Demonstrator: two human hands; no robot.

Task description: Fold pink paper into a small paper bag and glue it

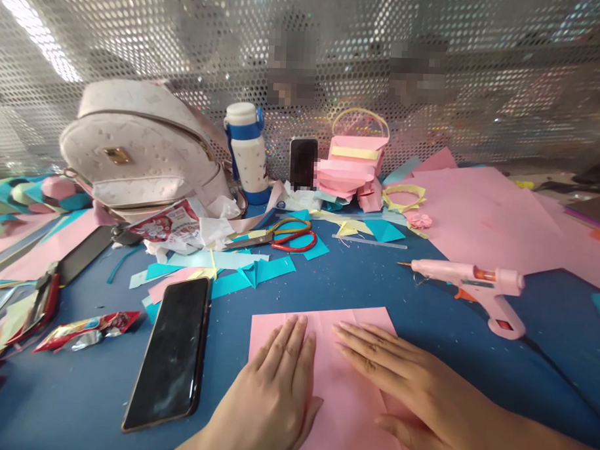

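A sheet of pink paper (343, 410) lies on the blue table in front of me, with faint creases near its far edge. My left hand (275, 381) rests flat on its left part, fingers stretched toward the far edge. Across the right part, my right hand (407, 380) lies flat with its fingers pointing left and away, its thumb apart. Neither hand grips anything. The two hands do not touch, and bare pink paper shows between them. A black phone (170, 358) lies left of my left hand. A pink hot glue gun (475, 283) rests on its side beyond my right hand.
Scissors (294, 238) lie among blue and yellow paper scraps (249, 276). A white backpack (140, 134), a bottle (248, 154), a small upright phone (303, 161) and a pink paper bag (354, 161) line the perforated metal wall. Large pink sheets (477, 218) cover the back right. A snack wrapper (89, 329) is at left.
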